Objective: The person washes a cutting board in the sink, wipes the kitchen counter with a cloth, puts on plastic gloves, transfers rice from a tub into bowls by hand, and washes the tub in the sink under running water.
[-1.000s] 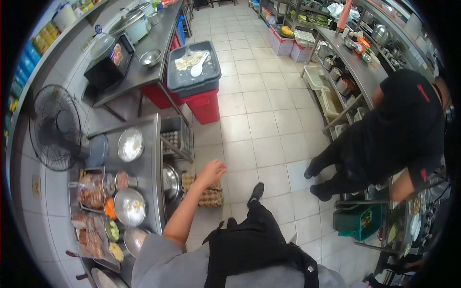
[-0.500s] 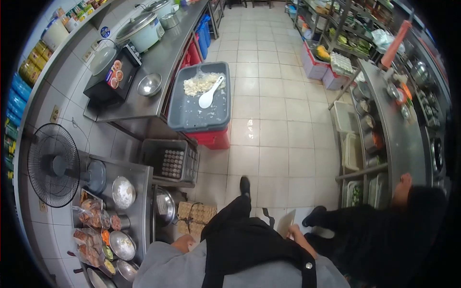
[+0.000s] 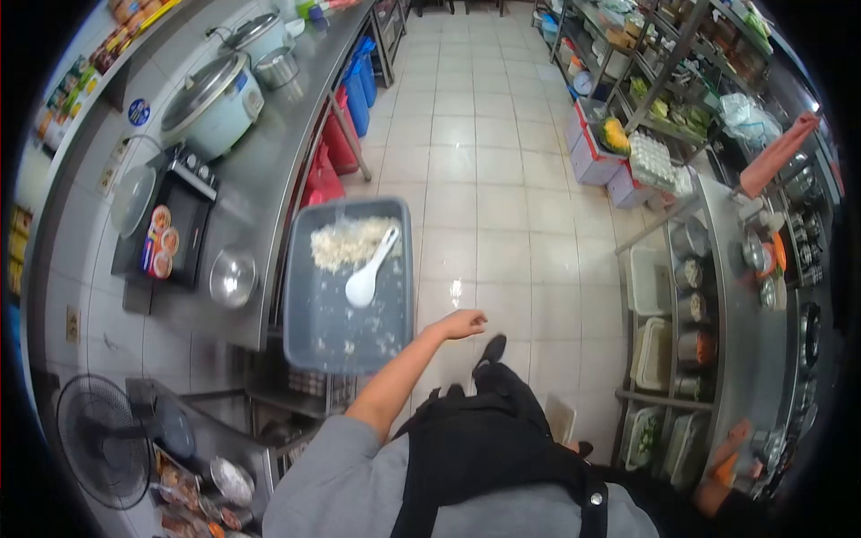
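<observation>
My left hand (image 3: 463,324) is stretched forward over the floor, just right of the grey plastic tub (image 3: 405,287). It is empty, its fingers loosely bent and a little apart. In the tub sit clumps of cooked rice (image 3: 345,242) and a white rice paddle (image 3: 368,273), with loose grains scattered on the bottom. Low by my right leg, my right hand (image 3: 572,445) is mostly hidden by my apron. It grips a pale, flat, rectangular piece (image 3: 560,420) whose exact kind I cannot make out.
A steel counter at left carries a bowl (image 3: 233,278), a microwave (image 3: 170,224) and rice cookers (image 3: 211,103). A fan (image 3: 103,439) stands at lower left. Steel shelving (image 3: 708,269) lines the right, where a co-worker's hand (image 3: 735,439) shows. Tiled floor (image 3: 471,179) runs between.
I have moved forward, so the tub is nearer. My left hand has swung up from my side to beside the tub. The pale flat piece stays low in my right hand.
</observation>
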The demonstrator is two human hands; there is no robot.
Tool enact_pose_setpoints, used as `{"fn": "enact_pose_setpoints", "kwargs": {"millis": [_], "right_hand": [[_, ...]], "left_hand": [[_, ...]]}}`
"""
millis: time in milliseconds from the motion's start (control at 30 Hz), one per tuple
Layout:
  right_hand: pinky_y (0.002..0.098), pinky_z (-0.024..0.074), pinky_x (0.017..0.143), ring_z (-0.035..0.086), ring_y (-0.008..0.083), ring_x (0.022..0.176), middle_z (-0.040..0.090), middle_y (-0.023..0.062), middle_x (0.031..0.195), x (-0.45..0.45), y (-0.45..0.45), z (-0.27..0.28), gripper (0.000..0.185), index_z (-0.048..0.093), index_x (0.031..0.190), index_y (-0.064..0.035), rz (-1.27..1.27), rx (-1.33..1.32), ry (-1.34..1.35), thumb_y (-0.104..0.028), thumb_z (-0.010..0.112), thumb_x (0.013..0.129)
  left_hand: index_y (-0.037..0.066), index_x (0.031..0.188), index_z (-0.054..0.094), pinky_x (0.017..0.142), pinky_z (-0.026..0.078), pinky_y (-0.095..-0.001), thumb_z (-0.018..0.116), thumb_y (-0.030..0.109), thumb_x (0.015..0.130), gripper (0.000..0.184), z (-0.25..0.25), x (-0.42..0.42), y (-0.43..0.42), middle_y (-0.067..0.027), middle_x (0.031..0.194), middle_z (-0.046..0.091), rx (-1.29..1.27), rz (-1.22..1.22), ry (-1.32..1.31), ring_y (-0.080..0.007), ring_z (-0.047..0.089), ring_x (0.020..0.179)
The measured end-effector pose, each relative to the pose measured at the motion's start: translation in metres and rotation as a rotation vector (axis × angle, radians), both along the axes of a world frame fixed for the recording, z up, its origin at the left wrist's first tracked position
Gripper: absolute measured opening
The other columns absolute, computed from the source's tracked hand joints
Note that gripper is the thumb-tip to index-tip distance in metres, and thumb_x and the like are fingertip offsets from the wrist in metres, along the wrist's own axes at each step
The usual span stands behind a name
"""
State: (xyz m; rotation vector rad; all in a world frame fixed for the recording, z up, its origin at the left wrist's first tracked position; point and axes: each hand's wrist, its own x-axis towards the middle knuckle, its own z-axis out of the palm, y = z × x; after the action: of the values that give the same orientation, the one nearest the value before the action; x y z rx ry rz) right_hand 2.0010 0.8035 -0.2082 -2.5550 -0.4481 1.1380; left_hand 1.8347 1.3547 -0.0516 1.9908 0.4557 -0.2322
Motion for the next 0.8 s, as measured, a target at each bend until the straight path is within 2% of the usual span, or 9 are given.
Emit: {"fn": "enact_pose_setpoints", "kwargs": {"millis": [100, 200, 333, 500, 533, 567, 600, 667, 800], "right_hand": [[0.0436, 0.0497, 0.081, 0.064, 0.0372, 0.095, 0.066, 0.0248, 0.102, 0.043, 0.086, -0.006, 0.033, 0.064, 0.107, -0.0004, 0.108, -0.137, 0.095, -0.018, 0.06, 0.08], [0.0437, 0.0502, 0.081, 0.064, 0.0369, 0.095, 0.066, 0.0242, 0.102, 0.11, 0.178, -0.007, 0.031, 0.064, 0.105, -0.0005, 0.201, -0.211, 0.128, -0.019, 0.058, 0.081], [0.0439, 0.0508, 0.08, 0.064, 0.0365, 0.095, 0.066, 0.0234, 0.101, 0.212, 0.312, -0.009, 0.029, 0.065, 0.102, -0.0007, 0.327, -0.286, 0.09, -0.02, 0.056, 0.083], [0.0441, 0.0516, 0.079, 0.065, 0.0359, 0.096, 0.066, 0.0225, 0.101, 0.347, 0.527, -0.023, 0.027, 0.066, 0.098, -0.0008, 0.671, -0.355, -0.22, -0.021, 0.054, 0.085], [0.0441, 0.0518, 0.079, 0.065, 0.0358, 0.096, 0.066, 0.0223, 0.101, 0.367, 0.582, -0.021, 0.027, 0.066, 0.098, -0.0009, 0.604, -0.272, -0.348, -0.022, 0.053, 0.086], [0.045, 0.0504, 0.082, 0.061, 0.0404, 0.1, 0.063, 0.0266, 0.104, 0.379, 0.636, -0.003, 0.029, 0.06, 0.103, 0.0012, 0.428, -0.136, -0.441, -0.021, 0.051, 0.087], [0.0495, 0.0501, 0.076, 0.063, 0.0433, 0.085, 0.065, 0.0254, 0.084, 0.381, 0.692, 0.008, 0.026, 0.055, 0.105, 0.0055, -0.052, 0.171, -0.608, -0.015, 0.044, 0.093], [0.0537, 0.048, 0.07, 0.062, 0.0461, 0.08, 0.064, 0.028, 0.082, 0.379, 0.802, 0.136, 0.024, 0.045, 0.114, 0.0027, -0.095, 0.266, -0.479, -0.013, 0.04, 0.096], [0.0545, 0.047, 0.066, 0.062, 0.0479, 0.077, 0.062, 0.0293, 0.079, 0.402, 0.897, 0.204, 0.022, 0.043, 0.114, -0.0006, 0.06, 0.458, -0.645, -0.015, 0.044, 0.096]], "left_hand": [[0.002, 0.115, 0.059, 0.086, 0.05, -0.0372, 0.059, 0.022, 0.089, 0.033, 0.034, 0.068, 0.072, -0.0166, 0.109, 0.065, 0.092, 0.231, -0.197, -0.0289, 0.064, 0.096], [0.002, 0.111, 0.061, 0.086, 0.05, -0.0374, 0.058, 0.016, 0.089, 0.026, 0.021, 0.081, 0.138, -0.0154, 0.106, 0.066, 0.254, 0.329, -0.27, -0.0286, 0.064, 0.097], [0.001, 0.108, 0.063, 0.083, 0.051, -0.0377, 0.057, 0.014, 0.09, 0.024, 0.037, 0.061, 0.189, -0.0168, 0.102, 0.067, 0.059, 0.581, -0.185, -0.0313, 0.065, 0.095], [0.003, 0.11, 0.065, 0.086, 0.05, -0.036, 0.056, 0.016, 0.092, 0.023, 0.043, 0.051, 0.247, -0.0148, 0.107, 0.067, 0.151, 0.681, -0.065, -0.0284, 0.064, 0.1], [0.003, 0.11, 0.065, 0.086, 0.05, -0.036, 0.056, 0.016, 0.092, 0.023, 0.043, 0.059, 0.266, -0.0148, 0.107, 0.067, 0.149, 0.683, -0.068, -0.0284, 0.064, 0.1], [0.003, 0.11, 0.065, 0.086, 0.05, -0.0362, 0.056, 0.016, 0.092, 0.024, 0.043, 0.065, 0.286, -0.0147, 0.106, 0.067, 0.097, 0.692, -0.033, -0.0284, 0.065, 0.099], [0.004, 0.111, 0.065, 0.086, 0.05, -0.0363, 0.056, 0.017, 0.092, 0.024, 0.042, 0.071, 0.311, -0.0146, 0.105, 0.068, 0.052, 0.698, 0.001, -0.0284, 0.065, 0.098], [0.004, 0.109, 0.065, 0.084, 0.05, -0.0366, 0.056, 0.018, 0.092, 0.024, 0.039, 0.091, 0.375, -0.0153, 0.103, 0.068, 0.073, 0.689, -0.034, -0.0287, 0.065, 0.097], [0.004, 0.105, 0.066, 0.083, 0.05, -0.04, 0.055, 0.019, 0.091, 0.023, 0.058, 0.158, 0.524, -0.0169, 0.101, 0.067, 0.22, 0.589, -0.025, -0.0327, 0.064, 0.095]]}}
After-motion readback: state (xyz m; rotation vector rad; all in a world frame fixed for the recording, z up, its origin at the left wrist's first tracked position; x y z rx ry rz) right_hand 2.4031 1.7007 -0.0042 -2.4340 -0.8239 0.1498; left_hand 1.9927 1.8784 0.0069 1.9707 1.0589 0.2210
